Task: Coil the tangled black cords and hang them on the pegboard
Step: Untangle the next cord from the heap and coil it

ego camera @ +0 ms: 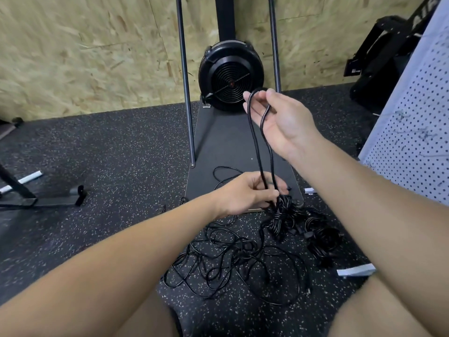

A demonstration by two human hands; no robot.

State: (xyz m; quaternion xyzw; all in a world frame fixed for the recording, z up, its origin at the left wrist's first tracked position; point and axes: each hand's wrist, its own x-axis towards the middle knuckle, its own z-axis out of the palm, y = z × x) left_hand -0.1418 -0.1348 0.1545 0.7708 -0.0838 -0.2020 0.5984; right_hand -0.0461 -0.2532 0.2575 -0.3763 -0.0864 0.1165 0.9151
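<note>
glossy black cords [243,259], speckled matt rubber floor [109,147]

There is only one view, from the camera I wear on my head. It looks forward and steeply down, so my two forearms enter from the bottom edge and my knees show at the lower corners. My left hand [245,193] is close to the lens, near the middle of the picture; my right hand [277,117] is higher and a little farther. The lens is wide, so straight lines bend at the edges. Below me the camera sees the speckled floor [109,147]. Ahead it reaches the chipboard wall [85,57] and the black fan machine [230,76] standing against it. At the right edge the pegboard [418,132] is cut by the frame.
</note>
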